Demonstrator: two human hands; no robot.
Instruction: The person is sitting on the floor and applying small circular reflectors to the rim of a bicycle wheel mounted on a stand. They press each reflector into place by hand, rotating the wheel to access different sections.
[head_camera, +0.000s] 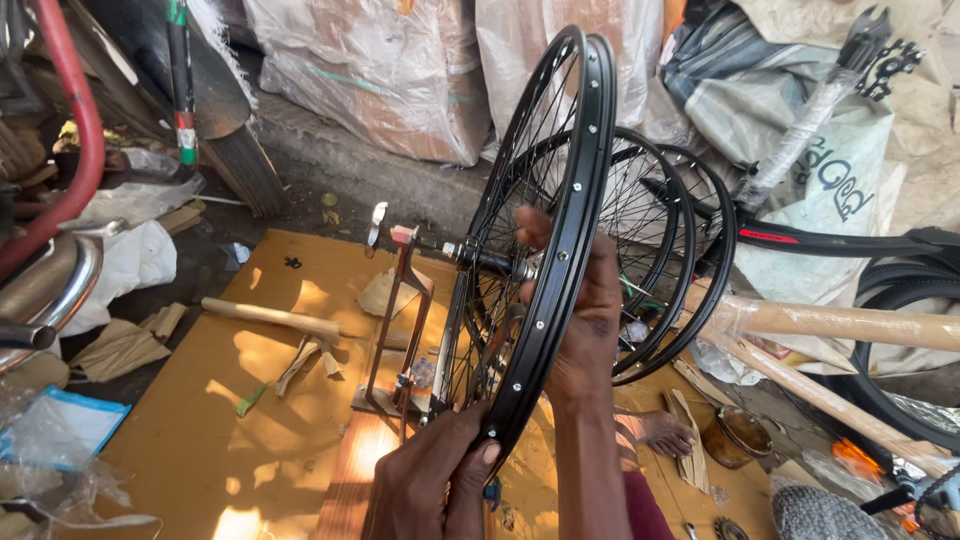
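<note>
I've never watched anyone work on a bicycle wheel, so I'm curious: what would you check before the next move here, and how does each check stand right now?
1. Wheel seated in the stand: the black wheel rim has its axle at the top of the rusty truing stand. Ok.
2. Left hand grips the lower rim, thumb on it. Ok.
3. Right hand reaches through the spokes near the hub. Fingers could be caught if the wheel spins: not ok.
4. Stand steady on the brown board: cannot tell.
5. Bare foot lies close under the spare wheels. Not ok.
6. Spoke tension: cannot tell.
</note>
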